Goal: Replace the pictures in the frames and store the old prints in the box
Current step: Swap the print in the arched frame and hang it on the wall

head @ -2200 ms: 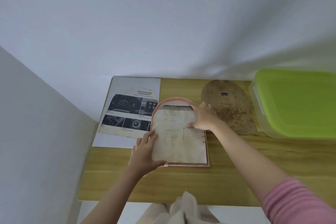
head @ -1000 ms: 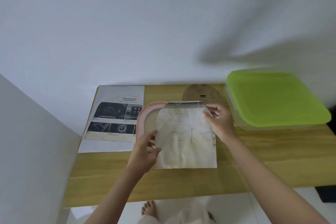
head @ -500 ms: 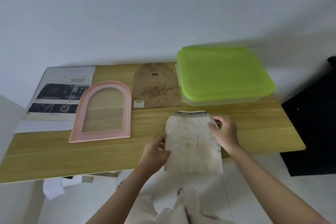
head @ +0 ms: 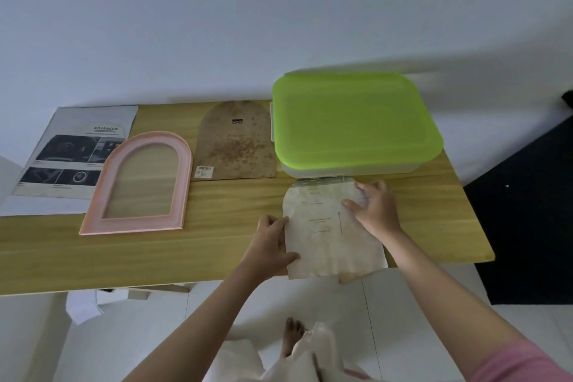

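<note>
Hands — left grip (head: 269,243), right grip (head: 375,207) — both pinching old print (head: 325,232) beside lidded box (head: 353,124).

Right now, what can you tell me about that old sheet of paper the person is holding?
The old print is a yellowed, stained sheet with an arched top, faint printed lines and a wavy lower edge hanging past the table's front edge. It sits just before the box. The left hand pinches its left edge; the right hand holds its upper right.
</note>
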### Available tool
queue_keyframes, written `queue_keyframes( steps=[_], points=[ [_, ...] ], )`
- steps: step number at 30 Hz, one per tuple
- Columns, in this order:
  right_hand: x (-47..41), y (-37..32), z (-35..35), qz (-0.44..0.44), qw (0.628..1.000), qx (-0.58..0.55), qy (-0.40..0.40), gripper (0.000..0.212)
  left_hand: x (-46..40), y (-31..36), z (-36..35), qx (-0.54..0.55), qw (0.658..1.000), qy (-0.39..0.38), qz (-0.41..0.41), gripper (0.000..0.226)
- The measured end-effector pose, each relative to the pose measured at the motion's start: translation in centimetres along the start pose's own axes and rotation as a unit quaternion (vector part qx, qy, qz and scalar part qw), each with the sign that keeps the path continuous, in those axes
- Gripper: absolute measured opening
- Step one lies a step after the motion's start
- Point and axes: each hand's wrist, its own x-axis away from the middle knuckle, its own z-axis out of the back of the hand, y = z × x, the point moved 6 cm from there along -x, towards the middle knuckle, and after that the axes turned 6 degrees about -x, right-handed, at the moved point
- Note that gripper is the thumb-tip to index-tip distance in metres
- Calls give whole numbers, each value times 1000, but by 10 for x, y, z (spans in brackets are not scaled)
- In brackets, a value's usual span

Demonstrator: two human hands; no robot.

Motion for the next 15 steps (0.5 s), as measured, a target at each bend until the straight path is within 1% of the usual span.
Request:
queue_keyframes(
  steps=[7,15],
  points=[
    [-5,9,-1,-6,1000,-15,17,52,-7,0,-2,-27,1000,2,5,85],
    [-4,12,-2,3,999,-17,35,53,-11,-3,-2,-27,1000,-3,5,84]
  ],
)
